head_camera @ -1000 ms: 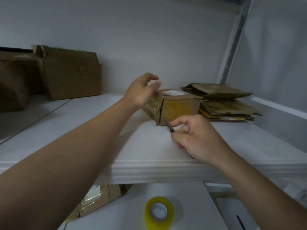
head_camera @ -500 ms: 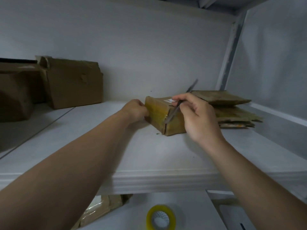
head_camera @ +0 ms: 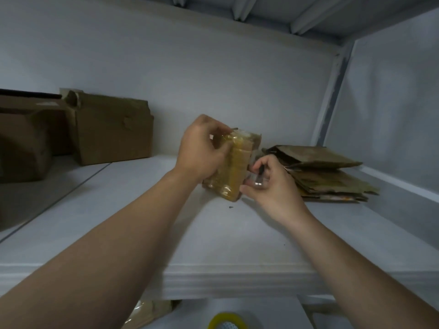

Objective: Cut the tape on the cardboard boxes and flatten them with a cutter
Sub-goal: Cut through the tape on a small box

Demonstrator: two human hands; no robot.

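We're working at the white shelf (head_camera: 237,233). Progress, as we're reading it: partway. At the left rear a dark box (head_camera: 21,148) and a torn-flap box (head_camera: 114,134) are sitting full-shape, not yet cut or flattened. At the right a flattened stack (head_camera: 327,172) is lying near the side wall, so several boxes are looking done. Between them, mid-shelf, we're handling the small taped box (head_camera: 237,167). It's standing tipped on end with yellowish tape wrapping its near face. It isn't collapsed, so flattening is pending on it. Whether its lower corner is touching the shelf, we can't tell. Left hand (head_camera: 202,150) is gripping the box's upper end, fingers curling over the top edge, forearm reaching up and forward. Right hand (head_camera: 273,188) is sitting low at the box's lower right corner, thumb lying against the tape, fingers curling round the cutter (head_camera: 260,178). The blade is hidden, so we can't tell if it's biting in. A tape roll (head_camera: 226,322) is peeking in below the shelf.
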